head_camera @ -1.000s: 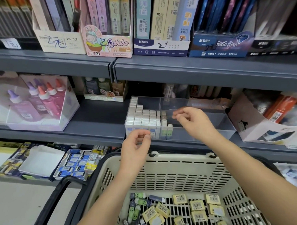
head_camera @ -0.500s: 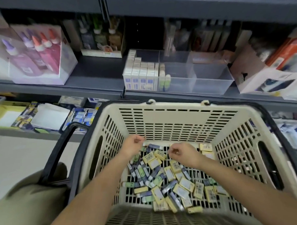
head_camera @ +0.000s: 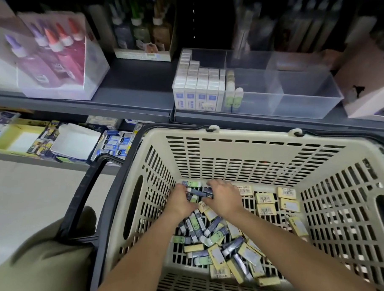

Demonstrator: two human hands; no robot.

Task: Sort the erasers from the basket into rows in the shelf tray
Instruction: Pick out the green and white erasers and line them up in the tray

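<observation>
With your left hand (head_camera: 179, 203) and right hand (head_camera: 222, 199) down among the erasers (head_camera: 215, 234) (grip unclear on either), pinch these seemingly light, stiff blocks by their long sides.

The basket (head_camera: 252, 152) is cream with slot holes and a black handle (head_camera: 78, 197). Its erasers (head_camera: 217, 255) are yellow, green, dark blue; the clear tray (head_camera: 309, 100) holds white ones.
</observation>
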